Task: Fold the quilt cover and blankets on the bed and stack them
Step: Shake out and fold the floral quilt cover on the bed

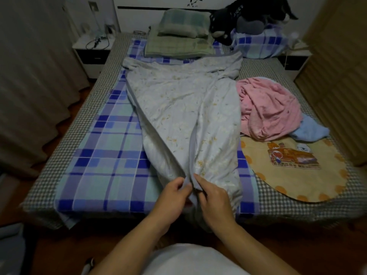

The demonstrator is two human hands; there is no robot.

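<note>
With the left hand [174,192] and right hand [211,193] fingers pinching the quilt cover [184,104] hem between them, match the edges squarely, then pull taut before folding.

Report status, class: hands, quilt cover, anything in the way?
Both hands, left and right, pinch the quilt cover at its near edge. Cover unfolded. Pink blanket heaped alongside, touching.

I stood in a home bedroom, at the foot of a bed [103,147] laid with a blue plaid sheet. Pillows [184,23] lay at its far end against a white headboard [155,6]; nightstands [92,54] flanked it, and curtains [33,76] hung to its left.
</note>
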